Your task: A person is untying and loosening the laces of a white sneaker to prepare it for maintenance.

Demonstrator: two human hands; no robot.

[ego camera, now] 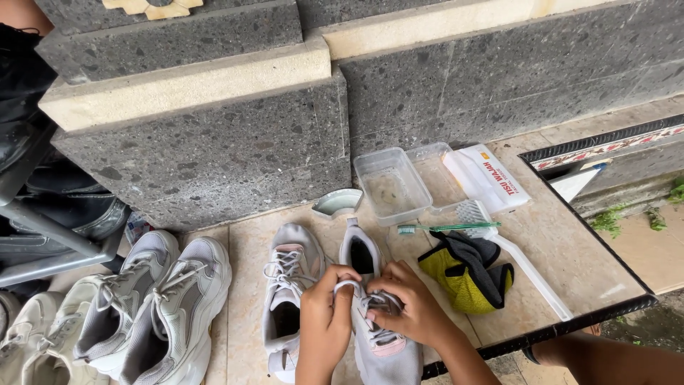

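Both hands (370, 303) on sneaker (377, 314) laces (plastic tub (392, 185) empty-looking)

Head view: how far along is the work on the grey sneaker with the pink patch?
Done: nothing looks finished; its partner sneaker beside it is fully laced. In hand: both the left hand and right hand pinch the white laces of the grey sneaker. Left: the toothbrush, white brush, yellow-black cloth and clear container lie untouched nearby.

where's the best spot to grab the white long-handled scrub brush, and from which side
Probably the bare white handle of the white long-handled scrub brush, taken from above near its lower end. It lies flat on the beige tiled ledge, and its bristle head sits crowded by the green toothbrush and yellow-black cloth.
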